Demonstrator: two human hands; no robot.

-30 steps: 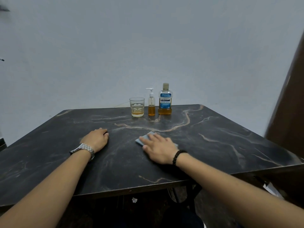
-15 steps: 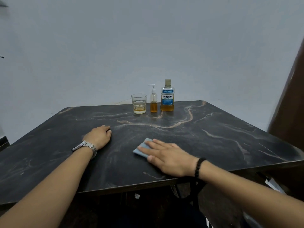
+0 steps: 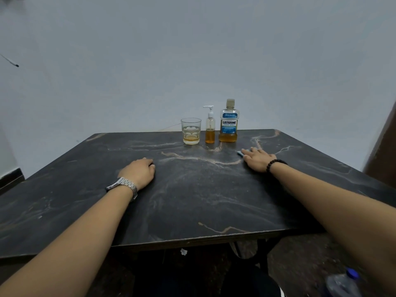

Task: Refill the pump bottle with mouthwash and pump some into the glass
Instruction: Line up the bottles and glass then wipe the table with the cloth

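Note:
At the far edge of the dark marble table (image 3: 192,200) stand three things in a row. A clear glass (image 3: 191,130) on the left holds a little amber liquid. A small pump bottle (image 3: 210,125) in the middle is about a third full. A capped mouthwash bottle (image 3: 228,122) with a blue label stands on the right. My right hand (image 3: 258,158) lies flat on a light blue cloth (image 3: 241,153), just in front of the mouthwash bottle. My left hand (image 3: 139,171) rests on the table with fingers loosely curled, holding nothing.
A pale wall rises behind the table. A brown panel (image 3: 383,146) stands at the right edge. A plastic water bottle with a blue cap (image 3: 345,284) shows at the bottom right, below table level.
My right hand has slid the cloth from the table's near middle away to the right, up close to the mouthwash bottle. My left hand has stayed put.

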